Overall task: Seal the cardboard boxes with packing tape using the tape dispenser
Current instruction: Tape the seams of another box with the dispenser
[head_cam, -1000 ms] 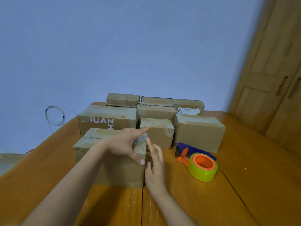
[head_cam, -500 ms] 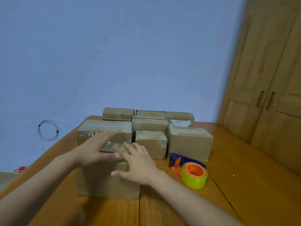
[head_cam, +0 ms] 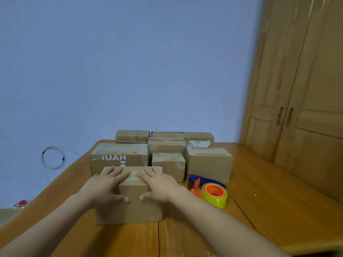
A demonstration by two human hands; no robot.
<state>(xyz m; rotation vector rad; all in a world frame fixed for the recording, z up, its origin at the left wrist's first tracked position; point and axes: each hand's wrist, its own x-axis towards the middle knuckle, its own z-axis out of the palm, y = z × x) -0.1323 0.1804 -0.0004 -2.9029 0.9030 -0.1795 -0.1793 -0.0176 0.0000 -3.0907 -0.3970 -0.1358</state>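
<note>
A brown cardboard box (head_cam: 133,210) stands nearest me on the wooden table, with tape along its top seam. My left hand (head_cam: 105,184) lies flat on the left half of its top, thumb down on the front face. My right hand (head_cam: 159,182) lies flat on the right half in the same way. To the right, untouched on the table, rests the tape dispenser (head_cam: 207,190), blue and orange with a yellow-green tape roll.
Several more cardboard boxes (head_cam: 209,162) stand in rows behind the near one, one printed with white letters (head_cam: 118,156). The wooden table (head_cam: 269,201) stretches right toward a wooden wardrobe (head_cam: 306,108). A coiled cable (head_cam: 52,157) hangs on the blue wall at left.
Both hands have spread apart and now lie flat side by side on the near box's top. The camera has tilted up.
</note>
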